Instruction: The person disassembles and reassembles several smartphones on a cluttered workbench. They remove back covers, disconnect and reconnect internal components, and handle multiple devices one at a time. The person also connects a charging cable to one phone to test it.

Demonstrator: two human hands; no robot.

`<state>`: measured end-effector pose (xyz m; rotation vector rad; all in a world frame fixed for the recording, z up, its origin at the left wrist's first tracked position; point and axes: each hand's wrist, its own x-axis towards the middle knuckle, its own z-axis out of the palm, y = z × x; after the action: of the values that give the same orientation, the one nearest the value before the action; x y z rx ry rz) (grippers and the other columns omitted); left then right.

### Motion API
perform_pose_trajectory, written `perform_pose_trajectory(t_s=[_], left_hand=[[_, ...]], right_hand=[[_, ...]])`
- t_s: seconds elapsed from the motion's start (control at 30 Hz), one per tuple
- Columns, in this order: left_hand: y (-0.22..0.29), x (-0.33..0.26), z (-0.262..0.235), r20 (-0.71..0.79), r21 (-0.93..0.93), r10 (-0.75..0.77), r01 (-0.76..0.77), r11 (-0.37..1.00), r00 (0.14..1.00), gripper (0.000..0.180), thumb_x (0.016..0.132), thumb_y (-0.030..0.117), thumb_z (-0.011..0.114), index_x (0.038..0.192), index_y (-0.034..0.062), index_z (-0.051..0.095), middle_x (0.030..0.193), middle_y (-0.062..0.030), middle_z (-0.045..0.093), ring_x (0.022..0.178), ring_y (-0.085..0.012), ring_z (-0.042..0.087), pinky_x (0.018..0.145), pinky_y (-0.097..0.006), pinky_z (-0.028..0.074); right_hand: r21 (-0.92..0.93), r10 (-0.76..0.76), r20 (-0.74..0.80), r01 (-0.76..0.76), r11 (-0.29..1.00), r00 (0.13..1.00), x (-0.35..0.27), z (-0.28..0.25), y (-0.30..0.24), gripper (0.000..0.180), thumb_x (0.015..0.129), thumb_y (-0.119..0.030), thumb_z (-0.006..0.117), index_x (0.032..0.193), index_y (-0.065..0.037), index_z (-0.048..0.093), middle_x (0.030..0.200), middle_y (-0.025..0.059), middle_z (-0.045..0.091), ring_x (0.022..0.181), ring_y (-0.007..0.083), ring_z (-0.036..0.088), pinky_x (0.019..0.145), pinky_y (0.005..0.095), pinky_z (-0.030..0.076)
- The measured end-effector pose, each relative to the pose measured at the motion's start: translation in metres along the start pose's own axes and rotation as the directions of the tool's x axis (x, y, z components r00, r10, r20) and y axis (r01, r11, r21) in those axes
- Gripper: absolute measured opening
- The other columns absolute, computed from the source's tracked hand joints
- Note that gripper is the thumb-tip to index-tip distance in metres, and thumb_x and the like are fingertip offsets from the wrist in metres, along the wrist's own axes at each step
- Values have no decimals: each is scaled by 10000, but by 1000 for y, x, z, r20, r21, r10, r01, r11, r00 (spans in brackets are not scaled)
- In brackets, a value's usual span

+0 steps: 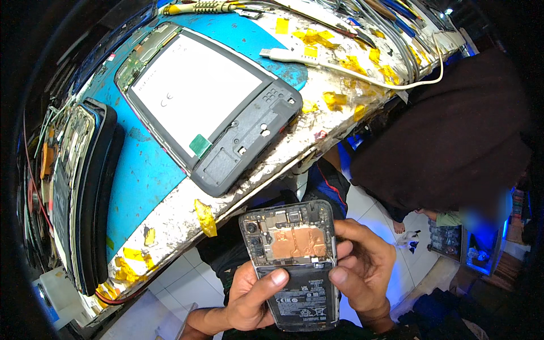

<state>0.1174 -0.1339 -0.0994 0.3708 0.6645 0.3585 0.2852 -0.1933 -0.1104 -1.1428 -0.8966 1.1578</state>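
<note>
An opened smartphone (305,289) with its back cover off is held upright in front of me, below the bench edge. Its black battery, a copper-coloured shield and the camera lenses at the upper left are exposed. My left hand (249,300) grips its lower left side, thumb lying over the battery's edge. My right hand (367,266) is closed at the right edge, with the thumb and bent fingers against the side; the fingertips behind it are hidden. On the bench, a larger opened device (195,93) with a white battery and grey frame lies on a blue mat (136,187).
Several opened phones (85,187) stand stacked at the left. A white USB cable (345,71), yellow tape pieces (334,101) and a yellow-handled tool (198,8) lie on the bench. A person in dark clothing (447,136) is close on the right.
</note>
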Motion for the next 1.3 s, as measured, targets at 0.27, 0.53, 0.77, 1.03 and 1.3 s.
perform_pose_trajectory(t_s=[0.27, 0.53, 0.77, 1.03, 1.3], left_hand=[[6, -2, 5, -1, -25, -36, 36, 999, 999, 732, 901, 360, 555, 1418, -98, 311, 1331, -308, 515, 1212, -391, 556, 1030, -472, 463], [5, -2, 8, -1, -10, -16, 16, 1000, 1000, 776, 895, 398, 522, 1432, -102, 269, 1322, -341, 502, 1182, -445, 565, 1010, -505, 488], [-5, -1, -3, 73, -102, 73, -65, 993, 995, 555, 983, 223, 451, 1419, -90, 309, 1355, -285, 495, 1200, -335, 565, 1005, -447, 490], [-8, -4, -1, -44, 7, -16, 16, 1000, 999, 610, 960, 250, 482, 1436, -70, 275, 1363, -332, 470, 1231, -440, 528, 1052, -513, 443], [-9, 3, -1, 53, -45, 3, -1, 999, 999, 629, 959, 284, 477, 1444, -56, 267, 1352, -330, 481, 1209, -434, 549, 1046, -510, 451]], right_hand=[[-81, -24, 28, 26, 996, 999, -2, 1, -5, 533, 818, -20, 725, 1282, 132, 509, 1112, 211, 595, 992, 191, 629, 842, 268, 519], [-47, -17, 25, 18, 999, 1000, -4, 2, -4, 541, 826, -33, 721, 1288, 137, 497, 1114, 215, 591, 980, 189, 628, 831, 266, 522], [-51, -22, -19, 21, 999, 1000, -5, 2, 0, 518, 831, -28, 705, 1274, 149, 503, 1096, 209, 595, 952, 171, 618, 808, 252, 515], [-3, 5, -84, -6, 1000, 996, -8, 3, 1, 499, 832, -39, 700, 1252, 159, 516, 1042, 189, 604, 873, 130, 595, 764, 230, 508], [-52, -3, -73, -1, 999, 997, -10, -2, 0, 502, 831, -55, 709, 1248, 151, 521, 1049, 191, 606, 878, 136, 603, 764, 238, 514]])
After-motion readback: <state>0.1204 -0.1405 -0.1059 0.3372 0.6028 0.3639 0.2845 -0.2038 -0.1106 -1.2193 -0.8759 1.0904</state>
